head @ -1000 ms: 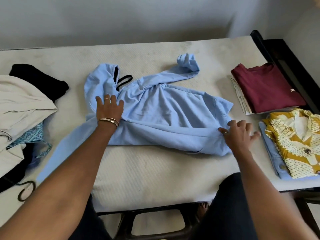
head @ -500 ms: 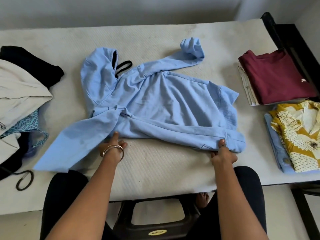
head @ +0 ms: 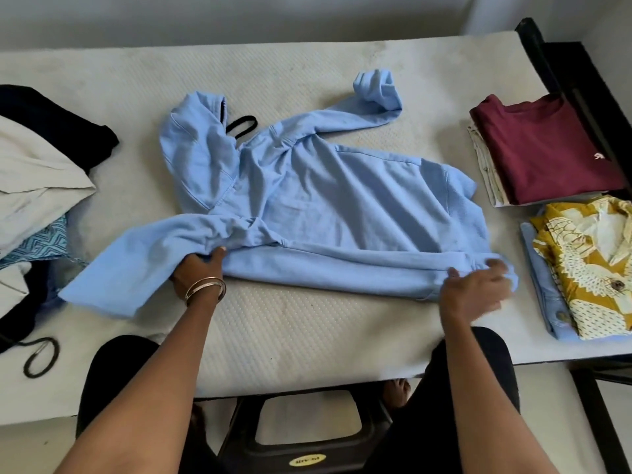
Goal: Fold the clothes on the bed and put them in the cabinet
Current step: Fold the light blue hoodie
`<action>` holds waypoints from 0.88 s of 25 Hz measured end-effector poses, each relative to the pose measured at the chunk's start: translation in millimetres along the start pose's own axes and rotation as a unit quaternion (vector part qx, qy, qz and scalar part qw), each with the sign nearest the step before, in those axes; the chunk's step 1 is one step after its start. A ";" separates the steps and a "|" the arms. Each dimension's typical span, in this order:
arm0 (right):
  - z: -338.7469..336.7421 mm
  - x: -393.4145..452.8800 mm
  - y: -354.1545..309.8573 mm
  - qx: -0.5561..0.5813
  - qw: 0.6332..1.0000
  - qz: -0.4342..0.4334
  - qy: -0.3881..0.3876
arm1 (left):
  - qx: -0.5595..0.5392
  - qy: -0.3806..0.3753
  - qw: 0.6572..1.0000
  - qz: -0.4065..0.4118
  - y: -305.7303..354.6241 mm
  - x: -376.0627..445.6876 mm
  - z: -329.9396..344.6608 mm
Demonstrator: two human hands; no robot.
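left hand (head: pixel 196 273) grasps blue hoodie (head: pixel 328 206) at near fold to anchor it; right hand (head: pixel 473 289) blurred, grip state unclear, near hem.

A pale wall (head: pixel 239 18) is seen along the top of the frame. At the bottom centre a black plastic stool (head: pixel 307 436) is placed, with an open slot in its top and a yellow label (head: pixel 305 461) on its near edge. A bare foot (head: pixel 396 395) is visible just right of the stool. A strip of floor (head: pixel 30 449) is shown at the lower left. A black cord loop (head: pixel 41 357) is laid on the bed (head: pixel 307 336) at the lower left, and a black band (head: pixel 243 124) at the upper centre.
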State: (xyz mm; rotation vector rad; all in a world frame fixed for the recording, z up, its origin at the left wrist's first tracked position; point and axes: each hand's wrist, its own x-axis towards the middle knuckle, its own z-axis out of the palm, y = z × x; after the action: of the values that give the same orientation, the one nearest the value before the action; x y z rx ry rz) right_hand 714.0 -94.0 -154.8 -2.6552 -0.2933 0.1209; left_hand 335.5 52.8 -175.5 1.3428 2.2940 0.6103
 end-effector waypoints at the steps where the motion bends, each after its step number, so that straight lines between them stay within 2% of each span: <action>1: 5.5 -12.4 -7.2 -0.003 0.991 -0.124 -0.048 | -0.001 0.019 1.000 0.011 7.2 -1.9 -2.2; 3: 25.3 -33.6 -9.9 -0.062 0.931 -0.315 -0.174 | -0.004 0.007 0.999 0.036 12.7 6.0 2.6; 4: 36.5 -38.6 -10.3 -0.103 0.900 -0.369 -0.208 | -0.009 -0.012 0.999 0.035 15.8 13.7 6.8; 5: 45.4 -38.4 -14.8 -0.133 0.882 -0.401 -0.209 | -0.024 -0.029 0.999 0.031 22.3 21.1 9.3; 7: 51.9 -30.7 -30.9 -0.151 0.877 -0.408 -0.203 | -0.049 -0.046 0.997 0.021 41.7 34.0 7.3; 9: 51.3 -17.9 -45.9 -0.115 0.892 -0.388 -0.203 | -0.068 -0.032 0.997 0.008 60.9 45.7 4.9; 11: 51.0 -11.3 -48.8 -0.106 0.901 -0.389 -0.163 | -0.077 -0.033 0.996 0.006 75.5 53.0 3.5; 14: 58.5 -29.9 -34.7 -0.092 0.931 -0.345 -0.073 | -0.064 -0.104 0.991 0.051 81.9 44.1 3.5; 15: 61.5 -37.9 -32.7 -0.067 0.941 -0.326 -0.070 | -0.065 -0.132 0.987 0.069 76.2 39.5 7.3; 17: 63.9 -46.1 -24.8 -0.074 0.916 -0.372 -0.130 | -0.044 -0.160 0.981 0.098 60.9 18.3 15.4; 19: 64.0 -41.5 -16.5 -0.128 0.876 -0.429 -0.179 | 0.065 -0.118 0.983 0.123 38.1 -13.6 29.8; 20: 61.7 -33.8 -13.5 -0.147 0.871 -0.429 -0.187 | 0.125 -0.092 0.974 0.165 30.2 -30.5 36.9; 22: 52.2 -11.7 -12.5 -0.176 0.866 -0.430 -0.186 | 0.153 -0.063 0.938 0.303 24.3 -60.0 53.7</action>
State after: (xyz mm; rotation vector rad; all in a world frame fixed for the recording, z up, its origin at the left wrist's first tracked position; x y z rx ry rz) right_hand 693.2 -63.0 -195.1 -2.5382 -1.7225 0.3061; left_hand 409.1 19.2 -198.3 2.2030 1.9071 0.3287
